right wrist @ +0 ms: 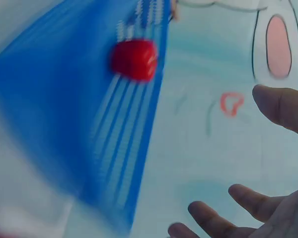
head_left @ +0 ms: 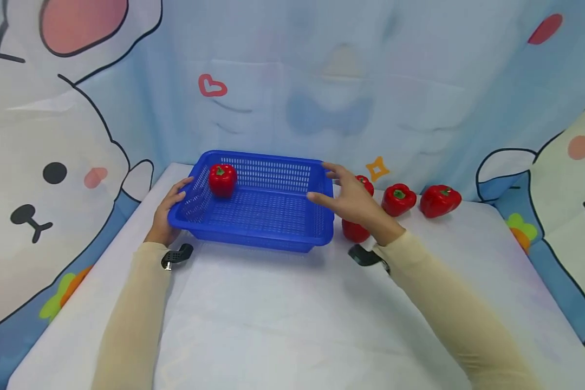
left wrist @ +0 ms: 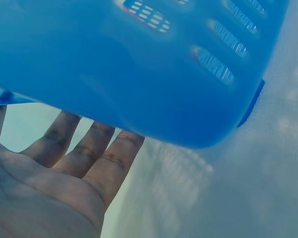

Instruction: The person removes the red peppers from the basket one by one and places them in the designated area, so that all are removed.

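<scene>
A blue plastic basket (head_left: 253,239) with slotted walls sits toward the back of the table, a red bell pepper (head_left: 222,180) standing in its left end. At the basket's left rim, my left hand (head_left: 166,216) holds on, and the left wrist view has its fingers (left wrist: 114,158) against the outer wall. My right hand (head_left: 353,201) is spread at the right end, thumb over the basket's inside and fingers by the back right corner. In the right wrist view its fingers (right wrist: 208,218) stand apart from the basket with nothing between them.
Several more red bell peppers lie right of the basket: one pepper (head_left: 355,231) below the right hand, one (head_left: 398,199) just beyond it and another (head_left: 440,201) farther right. A printed curtain (head_left: 292,81) hangs behind the white-covered table (head_left: 273,325).
</scene>
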Action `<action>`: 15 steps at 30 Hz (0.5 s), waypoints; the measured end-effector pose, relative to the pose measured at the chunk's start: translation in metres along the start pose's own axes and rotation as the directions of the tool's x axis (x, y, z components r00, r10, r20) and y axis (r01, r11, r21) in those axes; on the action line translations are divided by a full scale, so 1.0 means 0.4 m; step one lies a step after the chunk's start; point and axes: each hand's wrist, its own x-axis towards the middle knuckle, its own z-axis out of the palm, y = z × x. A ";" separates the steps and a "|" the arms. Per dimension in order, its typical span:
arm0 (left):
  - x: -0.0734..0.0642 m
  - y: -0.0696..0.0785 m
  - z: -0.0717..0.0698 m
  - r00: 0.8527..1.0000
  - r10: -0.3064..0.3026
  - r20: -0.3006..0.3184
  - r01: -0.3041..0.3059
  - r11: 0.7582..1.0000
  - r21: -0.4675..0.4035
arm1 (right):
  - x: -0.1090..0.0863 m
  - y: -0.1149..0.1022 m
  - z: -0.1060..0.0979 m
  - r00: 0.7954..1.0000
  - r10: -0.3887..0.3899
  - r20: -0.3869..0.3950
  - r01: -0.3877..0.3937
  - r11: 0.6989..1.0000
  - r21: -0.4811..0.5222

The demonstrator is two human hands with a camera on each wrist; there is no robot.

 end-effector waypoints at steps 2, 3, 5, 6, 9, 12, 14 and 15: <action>-0.010 0.007 -0.015 1.000 0.002 -0.017 -0.002 1.000 0.000 | 0.045 -0.065 0.036 0.998 -0.039 0.057 0.037 0.999 0.034; -0.012 0.010 -0.021 1.000 0.003 -0.018 -0.004 1.000 -0.007 | 0.068 -0.092 0.055 0.995 -0.059 0.082 0.056 0.997 0.045; -0.014 0.012 -0.026 1.000 0.005 -0.019 -0.005 1.000 -0.009 | 0.113 -0.137 0.090 0.989 -0.077 0.128 0.069 0.996 0.064; -0.014 0.012 -0.027 1.000 0.007 -0.017 -0.007 1.000 -0.006 | 0.136 -0.154 0.107 0.986 -0.086 0.143 0.076 0.994 0.075; -0.008 0.008 -0.025 1.000 0.001 -0.018 -0.001 1.000 0.012 | 0.206 -0.183 0.160 0.980 -0.104 0.171 0.085 0.990 0.113; 0.001 0.001 -0.020 1.000 -0.003 -0.020 0.003 1.000 0.026 | 0.268 -0.189 0.207 0.975 -0.122 0.185 0.091 0.981 0.169; 0.008 -0.007 -0.013 1.000 -0.001 -0.016 0.002 1.000 0.031 | 0.301 -0.186 0.235 0.975 -0.121 0.185 0.083 0.976 0.201; 0.012 -0.012 -0.009 1.000 0.001 -0.012 0.000 1.000 0.028 | 0.315 -0.183 0.246 0.977 -0.117 0.181 0.077 0.973 0.218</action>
